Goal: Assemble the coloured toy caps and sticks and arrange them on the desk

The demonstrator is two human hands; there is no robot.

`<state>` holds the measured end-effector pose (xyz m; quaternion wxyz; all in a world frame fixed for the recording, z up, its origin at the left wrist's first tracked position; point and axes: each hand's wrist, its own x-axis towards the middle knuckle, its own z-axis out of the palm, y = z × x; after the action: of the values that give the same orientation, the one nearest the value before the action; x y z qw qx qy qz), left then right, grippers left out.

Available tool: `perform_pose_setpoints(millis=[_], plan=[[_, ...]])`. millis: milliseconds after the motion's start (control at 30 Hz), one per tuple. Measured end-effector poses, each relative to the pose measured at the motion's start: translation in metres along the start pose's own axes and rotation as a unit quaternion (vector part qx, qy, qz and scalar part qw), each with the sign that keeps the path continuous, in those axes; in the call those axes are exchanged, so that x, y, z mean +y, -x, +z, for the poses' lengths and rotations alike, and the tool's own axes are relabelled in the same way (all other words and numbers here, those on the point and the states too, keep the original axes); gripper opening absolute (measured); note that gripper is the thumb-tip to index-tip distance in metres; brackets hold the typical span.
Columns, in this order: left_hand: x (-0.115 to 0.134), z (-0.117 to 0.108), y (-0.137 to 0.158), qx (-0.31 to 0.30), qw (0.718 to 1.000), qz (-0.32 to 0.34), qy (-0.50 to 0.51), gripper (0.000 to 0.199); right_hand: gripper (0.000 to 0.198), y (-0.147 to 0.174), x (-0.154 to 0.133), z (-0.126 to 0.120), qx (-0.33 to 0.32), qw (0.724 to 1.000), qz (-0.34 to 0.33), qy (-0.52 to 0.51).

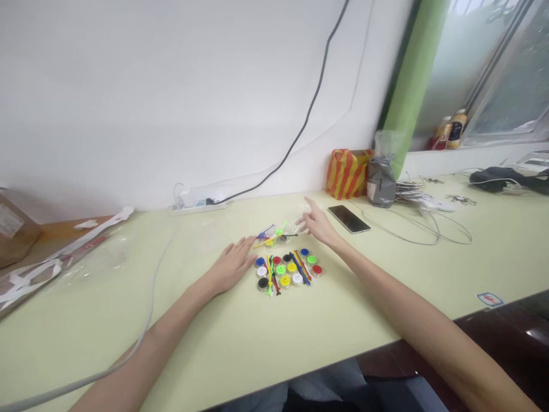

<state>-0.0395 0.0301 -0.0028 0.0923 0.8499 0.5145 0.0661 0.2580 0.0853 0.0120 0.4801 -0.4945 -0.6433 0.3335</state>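
Two bare hands reach over a pale surface (240, 343), with a small loose pile of thin coloured plastic pieces (279, 232) between them. The left hand (234, 266) lies palm down, fingers straight and close together, gripping nothing visible; its fingertips point far and right, just beside the pile's left end, though contact cannot be told. The right hand (317, 222) has its fingers spread, the index stretched toward the far side and the others loosely bent, with no held thing visible. Those bent fingers are just beside the pile's right end, so neither hand is clearly nearer. The pile's long axis runs roughly left to right, from hand to hand.

On the near side of the pile sit round discs (285, 281) in four columns, with a left bundle of sticks (270, 274) and a right bundle of sticks (301, 268) between outer and inner columns. A phone (349, 219) lies right of the right hand.
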Motion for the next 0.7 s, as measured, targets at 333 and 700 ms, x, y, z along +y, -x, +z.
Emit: perform_pose_setpoints(millis=[333, 700], plan=[[0.005, -0.001, 0.002, 0.058, 0.998, 0.012, -0.003, 0.063, 0.053, -0.013, -0.017, -0.033, 0.217, 0.961, -0.032, -0.168], [0.056, -0.015, 0.013, 0.186, 0.959, 0.031, 0.213, 0.053, 0.086, 0.067, -0.073, 0.069, -0.094, 0.925, 0.028, -0.367]])
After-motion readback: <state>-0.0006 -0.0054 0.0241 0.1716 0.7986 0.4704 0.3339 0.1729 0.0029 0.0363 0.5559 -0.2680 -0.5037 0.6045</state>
